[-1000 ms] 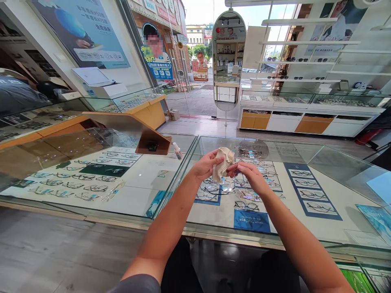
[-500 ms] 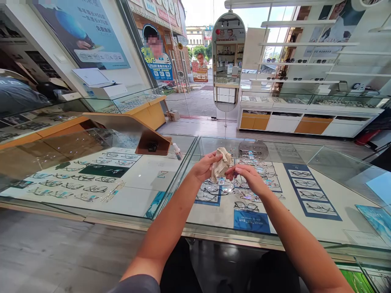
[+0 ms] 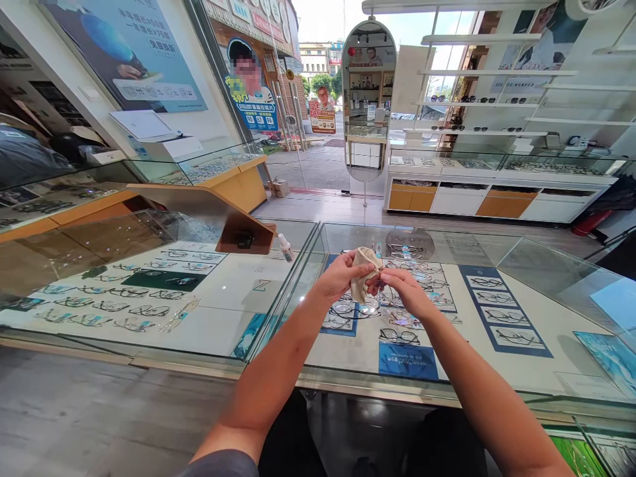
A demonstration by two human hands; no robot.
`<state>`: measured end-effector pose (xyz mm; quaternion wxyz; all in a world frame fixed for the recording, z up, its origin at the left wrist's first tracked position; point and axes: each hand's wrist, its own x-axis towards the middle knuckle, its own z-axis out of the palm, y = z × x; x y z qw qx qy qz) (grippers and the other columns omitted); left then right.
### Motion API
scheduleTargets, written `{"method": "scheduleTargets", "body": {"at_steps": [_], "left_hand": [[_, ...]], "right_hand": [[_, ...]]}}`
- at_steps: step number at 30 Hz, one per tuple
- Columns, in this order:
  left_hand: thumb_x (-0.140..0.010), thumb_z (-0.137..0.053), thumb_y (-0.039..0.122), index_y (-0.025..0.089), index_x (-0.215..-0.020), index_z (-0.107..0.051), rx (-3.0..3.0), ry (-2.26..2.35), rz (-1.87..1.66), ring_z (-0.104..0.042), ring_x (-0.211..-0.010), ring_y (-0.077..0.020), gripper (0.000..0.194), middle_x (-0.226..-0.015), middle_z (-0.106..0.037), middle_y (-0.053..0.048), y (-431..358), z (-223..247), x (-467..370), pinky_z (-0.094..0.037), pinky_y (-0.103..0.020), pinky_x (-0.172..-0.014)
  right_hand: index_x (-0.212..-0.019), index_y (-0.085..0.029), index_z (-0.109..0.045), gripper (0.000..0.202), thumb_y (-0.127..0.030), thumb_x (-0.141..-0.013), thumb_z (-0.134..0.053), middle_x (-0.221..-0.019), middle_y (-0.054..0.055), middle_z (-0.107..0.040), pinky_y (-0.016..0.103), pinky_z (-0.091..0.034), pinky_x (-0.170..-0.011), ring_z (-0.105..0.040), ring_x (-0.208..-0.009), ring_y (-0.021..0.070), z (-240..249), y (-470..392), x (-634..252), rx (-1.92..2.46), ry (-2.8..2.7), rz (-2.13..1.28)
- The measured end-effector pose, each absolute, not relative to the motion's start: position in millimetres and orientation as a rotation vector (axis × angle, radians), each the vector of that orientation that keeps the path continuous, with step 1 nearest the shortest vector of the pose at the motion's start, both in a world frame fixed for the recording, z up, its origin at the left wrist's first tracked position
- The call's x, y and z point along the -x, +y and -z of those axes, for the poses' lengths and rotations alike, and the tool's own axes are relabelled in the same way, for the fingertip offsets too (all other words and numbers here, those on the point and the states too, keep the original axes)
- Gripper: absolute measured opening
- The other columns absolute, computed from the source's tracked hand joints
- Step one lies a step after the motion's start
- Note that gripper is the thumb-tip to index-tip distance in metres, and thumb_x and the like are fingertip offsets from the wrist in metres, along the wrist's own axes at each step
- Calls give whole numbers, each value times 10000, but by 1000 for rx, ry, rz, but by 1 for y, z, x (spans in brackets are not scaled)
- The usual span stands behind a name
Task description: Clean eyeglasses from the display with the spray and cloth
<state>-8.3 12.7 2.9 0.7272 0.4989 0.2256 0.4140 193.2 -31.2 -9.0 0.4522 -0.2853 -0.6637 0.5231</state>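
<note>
Okay, left hand (image 3: pixel 340 277) clamped on beige cloth (image 3: pixel 361 285), right hand (image 3: pixel 403 288) at its edge, can't tell that grip; eyeglasses (image 3: pixel 399 337) displayed below

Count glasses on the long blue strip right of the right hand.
3: far pair, middle pair, near pair, in one row down the blue strip; none look hidden.

Bright sky (image 3: pixel 322 20) shows beside an oval mirror (image 3: pixel 368 99); white shelves (image 3: pixel 497 73) span the right; grey flooring (image 3: pixel 99 411) lies lower left.
</note>
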Motion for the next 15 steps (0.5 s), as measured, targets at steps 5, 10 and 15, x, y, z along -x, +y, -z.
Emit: {"method": "scheduleTargets", "body": {"at_steps": [5,10,15], "left_hand": [[-648,-1048,416,131,-980,-720,-1163,558,-917,-643,-542,-126,547,-721,-722,-3,9,-5,8,-571,-275,-559],[-689,-1024,446,138,-948,-707,-1248,537,-963,-645,-491,-148,512,-654,-707,3,4,-5,4,-584,-299,-529],[-730,-984,547,156,-884,-665,-1238,550,-1089,-583,-384,-143,528,-554,-657,23,-4,-6,-7,-512,-274,-404]], "right_hand": [[-948,-183,-850,497,-647,-1000,-678,-911,91,-808,379,-535,-842,-709,-849,236,9,-32,-192,728,-1618,-1336],[-942,-183,-855,477,-622,-1001,-679,-896,89,-806,373,-530,-853,-717,-864,238,10,-34,-191,723,-1581,-1360],[-979,-170,-835,501,-630,-1032,-644,-891,95,-787,375,-533,-856,-706,-874,239,9,-35,-188,692,-1641,-1372]]}}
